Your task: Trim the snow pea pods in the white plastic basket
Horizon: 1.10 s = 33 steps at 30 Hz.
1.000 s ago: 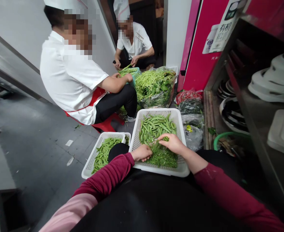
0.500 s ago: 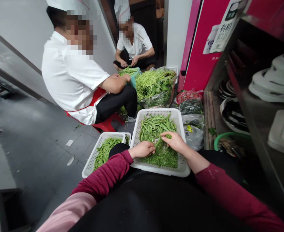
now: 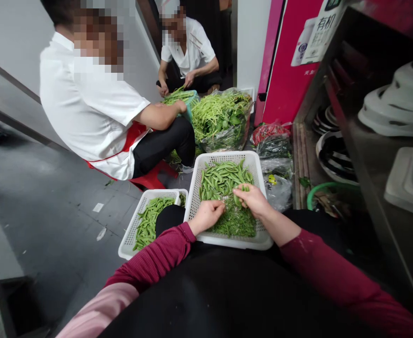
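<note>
Pinching a green pod (image 3: 236, 201) in head view: right hand (image 3: 254, 201), thumb and fingers closed on it, pod hanging below the fingertips, over the near half of the white basket (image 3: 227, 241). Left hand (image 3: 207, 217) is just beside, over the basket's left side, fingers curled and pressed together; can't tell if there's a scrap between them. Hands are near each other, not touching. Basket sits at the person's lap, between the knees. Contents: loose pile of pods (image 3: 224, 178) at the far end, heap of fine green trimmings (image 3: 234, 226) at the near end, under the hands. Second white basket (image 3: 125, 248) sits left of the left knee, also with pods (image 3: 149, 225) in it. Beyond the lap basket: big plastic-wrapped bundle of leafy greens (image 3: 220, 117). Right of the basket: plastic bags (image 3: 275, 164), then a green-rimmed tub (image 3: 310, 199) by the shelf (image 3: 368, 155). Co-worker in white shirt (image 3: 87, 94) sits on a red stool (image 3: 157, 178) at left, forearm across the knee. Second co-worker (image 3: 188, 51) crouches behind the greens, hands by a teal container (image 3: 194, 99) of green stalks (image 3: 176, 96).
</note>
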{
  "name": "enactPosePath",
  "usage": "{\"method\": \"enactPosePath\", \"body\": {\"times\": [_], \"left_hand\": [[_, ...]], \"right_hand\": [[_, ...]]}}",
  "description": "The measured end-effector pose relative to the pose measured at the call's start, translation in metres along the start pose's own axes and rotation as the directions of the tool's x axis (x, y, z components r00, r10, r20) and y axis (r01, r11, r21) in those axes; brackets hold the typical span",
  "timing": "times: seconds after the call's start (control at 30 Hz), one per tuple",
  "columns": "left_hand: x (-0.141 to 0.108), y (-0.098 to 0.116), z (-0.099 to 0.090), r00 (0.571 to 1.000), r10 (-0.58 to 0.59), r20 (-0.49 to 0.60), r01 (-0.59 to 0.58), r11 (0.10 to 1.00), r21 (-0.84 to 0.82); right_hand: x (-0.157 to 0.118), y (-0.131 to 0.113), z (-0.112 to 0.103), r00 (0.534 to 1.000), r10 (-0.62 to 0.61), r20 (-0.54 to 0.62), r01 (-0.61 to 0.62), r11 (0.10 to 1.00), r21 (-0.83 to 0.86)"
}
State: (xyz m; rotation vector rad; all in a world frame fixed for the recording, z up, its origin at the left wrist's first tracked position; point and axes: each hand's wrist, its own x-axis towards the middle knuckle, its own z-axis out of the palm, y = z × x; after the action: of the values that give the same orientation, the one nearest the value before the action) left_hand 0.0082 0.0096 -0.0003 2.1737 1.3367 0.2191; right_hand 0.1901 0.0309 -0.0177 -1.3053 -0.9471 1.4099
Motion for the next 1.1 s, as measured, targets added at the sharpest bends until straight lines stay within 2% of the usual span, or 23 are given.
{"method": "enactPosePath", "body": {"times": [0.07, 0.13, 0.2, 0.23, 0.3, 0.37, 0.4, 0.47, 0.57, 0.67, 0.77, 0.83, 0.9, 0.97, 1.03, 1.1], "left_hand": [[-0.006, -0.011, 0.009, 0.989, 0.000, 0.149, -0.028, 0.982, 0.187], [-0.011, -0.018, 0.013, 0.975, 0.011, 0.220, -0.092, 0.928, 0.361], [-0.013, -0.019, 0.014, 0.963, 0.116, 0.245, -0.213, 0.882, 0.420], [-0.013, -0.017, 0.015, 0.942, 0.190, 0.276, -0.294, 0.865, 0.406], [-0.008, -0.013, 0.018, 0.877, 0.313, 0.366, -0.437, 0.835, 0.334], [0.001, -0.009, 0.022, 0.831, 0.354, 0.429, -0.484, 0.840, 0.246], [0.006, -0.009, 0.023, 0.832, 0.356, 0.425, -0.469, 0.861, 0.198], [0.014, -0.010, 0.022, 0.869, 0.352, 0.349, -0.400, 0.914, 0.075], [0.017, -0.016, 0.015, 0.925, 0.305, 0.226, -0.295, 0.952, -0.077], [0.012, -0.019, 0.017, 0.916, 0.292, 0.274, -0.306, 0.952, 0.006], [0.008, -0.018, 0.032, 0.843, 0.387, 0.373, -0.461, 0.877, 0.132], [0.010, -0.015, 0.040, 0.800, 0.438, 0.409, -0.523, 0.844, 0.118], [0.015, -0.013, 0.039, 0.819, 0.439, 0.369, -0.483, 0.875, 0.030], [0.020, -0.011, 0.031, 0.881, 0.382, 0.279, -0.358, 0.924, -0.135], [0.022, -0.009, 0.018, 0.949, 0.234, 0.209, -0.148, 0.921, -0.359], [0.020, -0.006, 0.007, 0.977, 0.043, 0.208, 0.084, 0.821, -0.565]], "right_hand": [[0.009, -0.008, -0.016, 0.994, 0.065, -0.088, -0.036, 0.953, 0.302], [0.018, -0.017, -0.033, 0.978, 0.129, -0.163, -0.029, 0.860, 0.509], [0.023, -0.025, -0.045, 0.963, 0.207, -0.173, -0.067, 0.805, 0.590], [0.024, -0.027, -0.048, 0.963, 0.229, -0.140, -0.105, 0.801, 0.589], [0.020, -0.028, -0.045, 0.973, 0.231, -0.003, -0.195, 0.826, 0.529], [0.013, -0.025, -0.037, 0.969, 0.203, 0.141, -0.245, 0.863, 0.442], [0.009, -0.022, -0.032, 0.964, 0.190, 0.186, -0.251, 0.881, 0.401], [0.003, -0.016, -0.025, 0.957, 0.170, 0.234, -0.239, 0.921, 0.308], [-0.002, -0.008, -0.018, 0.932, 0.156, 0.328, -0.180, 0.983, 0.042], [-0.004, -0.003, -0.011, 0.899, 0.193, 0.394, -0.101, 0.964, -0.244], [-0.005, -0.002, -0.006, 0.910, 0.177, 0.375, -0.049, 0.944, -0.327], [-0.005, -0.003, -0.006, 0.922, 0.152, 0.357, -0.027, 0.943, -0.333], [-0.004, -0.005, -0.008, 0.922, 0.143, 0.359, -0.018, 0.944, -0.331], [-0.004, -0.007, -0.011, 0.917, 0.144, 0.371, -0.016, 0.945, -0.326], [-0.003, -0.008, -0.012, 0.905, 0.153, 0.397, -0.023, 0.949, -0.314], [-0.003, -0.007, -0.011, 0.884, 0.167, 0.437, -0.038, 0.957, -0.288]]}}
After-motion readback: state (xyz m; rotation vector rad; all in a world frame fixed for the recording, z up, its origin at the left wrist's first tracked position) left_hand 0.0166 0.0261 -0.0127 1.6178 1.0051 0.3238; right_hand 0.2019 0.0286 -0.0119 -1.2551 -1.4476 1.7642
